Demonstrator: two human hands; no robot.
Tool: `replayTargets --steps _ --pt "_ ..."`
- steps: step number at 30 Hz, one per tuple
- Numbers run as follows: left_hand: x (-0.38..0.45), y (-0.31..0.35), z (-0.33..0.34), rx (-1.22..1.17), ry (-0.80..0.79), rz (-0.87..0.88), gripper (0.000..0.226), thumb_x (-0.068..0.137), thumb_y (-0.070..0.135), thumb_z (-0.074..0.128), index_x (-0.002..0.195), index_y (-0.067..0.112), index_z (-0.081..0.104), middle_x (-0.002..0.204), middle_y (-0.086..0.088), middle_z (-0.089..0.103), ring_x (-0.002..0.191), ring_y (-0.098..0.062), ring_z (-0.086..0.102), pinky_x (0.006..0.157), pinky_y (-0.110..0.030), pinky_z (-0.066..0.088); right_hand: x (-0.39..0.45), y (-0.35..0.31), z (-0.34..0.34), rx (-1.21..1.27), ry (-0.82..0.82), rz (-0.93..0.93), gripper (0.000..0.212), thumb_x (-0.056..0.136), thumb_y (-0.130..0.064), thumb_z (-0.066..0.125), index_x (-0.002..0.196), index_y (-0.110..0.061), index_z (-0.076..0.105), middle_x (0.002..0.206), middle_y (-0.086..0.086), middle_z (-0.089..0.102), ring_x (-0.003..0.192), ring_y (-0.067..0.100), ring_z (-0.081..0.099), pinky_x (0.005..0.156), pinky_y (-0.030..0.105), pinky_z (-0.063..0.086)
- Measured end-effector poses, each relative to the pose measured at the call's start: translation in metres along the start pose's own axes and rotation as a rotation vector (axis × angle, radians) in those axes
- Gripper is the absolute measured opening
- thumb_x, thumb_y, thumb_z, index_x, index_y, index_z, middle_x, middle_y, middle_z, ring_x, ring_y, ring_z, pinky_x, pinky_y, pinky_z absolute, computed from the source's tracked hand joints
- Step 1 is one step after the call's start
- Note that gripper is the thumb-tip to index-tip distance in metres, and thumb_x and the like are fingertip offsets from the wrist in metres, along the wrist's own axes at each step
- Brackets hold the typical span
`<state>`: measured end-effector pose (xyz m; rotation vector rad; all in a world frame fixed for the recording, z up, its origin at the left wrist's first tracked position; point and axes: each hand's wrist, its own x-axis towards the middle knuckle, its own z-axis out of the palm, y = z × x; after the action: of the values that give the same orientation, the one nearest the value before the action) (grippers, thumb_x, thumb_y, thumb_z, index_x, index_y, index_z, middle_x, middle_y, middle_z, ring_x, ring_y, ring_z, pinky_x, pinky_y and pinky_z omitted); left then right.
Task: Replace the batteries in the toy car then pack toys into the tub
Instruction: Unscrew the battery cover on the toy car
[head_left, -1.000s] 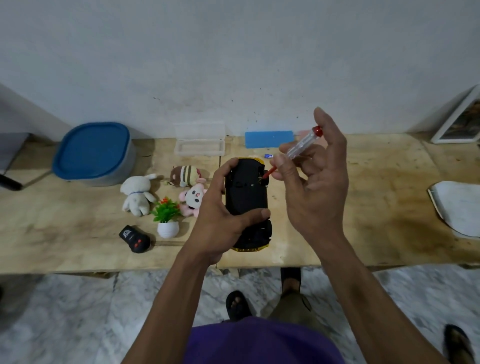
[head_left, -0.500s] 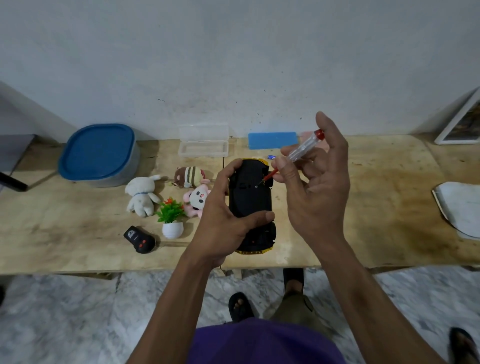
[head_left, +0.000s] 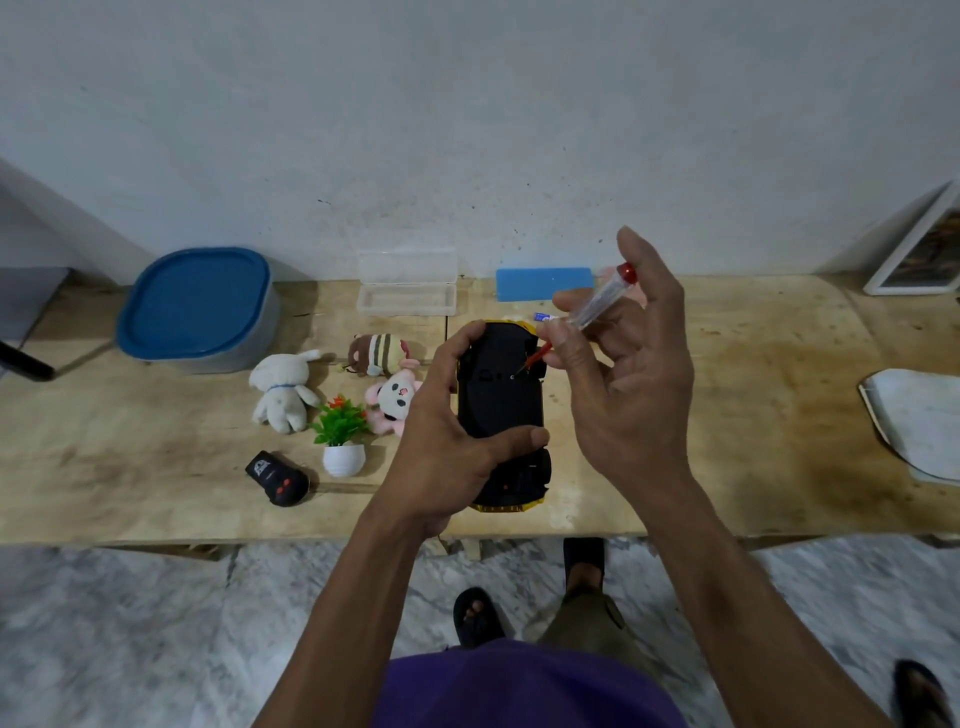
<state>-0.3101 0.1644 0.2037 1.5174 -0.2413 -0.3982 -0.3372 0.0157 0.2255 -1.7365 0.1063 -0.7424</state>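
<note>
Our left hand (head_left: 447, 441) clamps upturned toy car (head_left: 501, 410), right hand (head_left: 631, 384) pinches screwdriver (head_left: 582, 317), tip on underside, tub (head_left: 195, 312) at ten o'clock on counter (head_left: 156, 467).

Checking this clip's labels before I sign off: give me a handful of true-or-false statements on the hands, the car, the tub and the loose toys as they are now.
1. The left hand grips the toy car with its black underside facing up. True.
2. The right hand is empty. False: it holds a screwdriver with a clear handle and a red cap, its tip at the car's underside.
3. The tub has its blue lid on. True.
4. The plush toys are already inside the tub. False: the white plush, the striped plush and the pink plush lie on the table.
5. The black remote lies near the small potted plant. True.
</note>
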Motion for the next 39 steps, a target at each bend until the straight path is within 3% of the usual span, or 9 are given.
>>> replayTargets --steps 4,8,13,18,21,24,34,39 --pt "-0.001 0.001 0.0 0.013 0.005 0.007 0.093 0.067 -0.002 0.088 0.143 0.027 0.044 0.138 0.012 0.054 0.122 -0.013 0.059 0.092 -0.044 0.059 0.004 -0.003 -0.003 -0.085 -0.079 -0.056 0.066 0.096 -0.011 0.068 0.148 -0.032 0.032 0.118 -0.001 0.062 0.1 0.018 0.069 0.077 0.032 0.063" --pt "-0.003 0.002 0.002 0.009 0.003 0.011 0.093 0.066 -0.003 0.088 0.143 0.027 0.044 0.136 0.015 0.054 0.122 -0.011 0.059 0.091 -0.04 0.059 0.011 -0.004 -0.007 -0.1 -0.128 -0.128 0.068 0.094 -0.008 0.069 0.151 -0.025 0.035 0.11 -0.028 0.056 0.095 0.015 0.069 0.078 0.024 0.06" --pt "-0.004 0.005 0.006 -0.012 -0.004 0.013 0.094 0.066 -0.006 0.086 0.143 0.026 0.044 0.131 0.017 0.058 0.117 -0.009 0.063 0.088 -0.035 0.06 0.012 -0.009 -0.009 -0.148 -0.139 -0.203 0.064 0.093 -0.009 0.071 0.146 -0.023 0.037 0.117 -0.002 0.064 0.094 0.008 0.068 0.075 0.017 0.058" --pt "-0.004 0.006 0.007 -0.027 0.005 0.011 0.092 0.066 -0.007 0.086 0.142 0.025 0.045 0.133 0.014 0.057 0.117 -0.008 0.062 0.088 -0.034 0.06 0.015 -0.008 -0.009 -0.117 -0.127 -0.172 0.064 0.094 -0.007 0.069 0.148 -0.021 0.036 0.109 0.0 0.069 0.098 0.008 0.07 0.078 0.025 0.06" --pt "-0.003 0.006 0.007 -0.025 0.01 0.014 0.091 0.066 -0.006 0.086 0.142 0.025 0.045 0.133 0.015 0.056 0.116 -0.007 0.063 0.086 -0.032 0.06 0.016 -0.011 -0.008 -0.135 -0.15 -0.183 0.057 0.095 -0.009 0.069 0.143 -0.021 0.043 0.121 0.003 0.066 0.105 0.01 0.068 0.078 0.023 0.06" --pt "-0.004 0.004 0.007 -0.025 0.019 0.004 0.092 0.066 -0.005 0.087 0.142 0.026 0.045 0.133 0.015 0.056 0.115 -0.002 0.061 0.086 -0.032 0.06 0.018 -0.012 -0.008 -0.124 -0.133 -0.176 0.052 0.093 -0.01 0.071 0.14 -0.017 0.049 0.124 0.004 0.063 0.103 0.012 0.067 0.077 0.021 0.059" --pt "-0.004 0.001 0.005 -0.069 0.025 -0.037 0.092 0.065 -0.007 0.086 0.14 0.029 0.046 0.134 0.009 0.056 0.114 -0.011 0.064 0.087 -0.041 0.061 0.02 -0.012 -0.002 -0.161 -0.123 -0.191 0.048 0.094 -0.009 0.069 0.14 -0.011 0.053 0.121 0.006 0.067 0.096 0.012 0.069 0.076 0.023 0.06" --pt "-0.005 0.002 0.003 -0.069 0.016 -0.028 0.092 0.065 -0.009 0.086 0.139 0.028 0.047 0.129 0.011 0.057 0.107 -0.002 0.065 0.081 -0.031 0.061 0.021 -0.012 -0.001 -0.137 -0.098 -0.148 0.047 0.094 -0.01 0.069 0.138 -0.013 0.054 0.113 0.001 0.069 0.093 0.014 0.071 0.074 0.028 0.062"
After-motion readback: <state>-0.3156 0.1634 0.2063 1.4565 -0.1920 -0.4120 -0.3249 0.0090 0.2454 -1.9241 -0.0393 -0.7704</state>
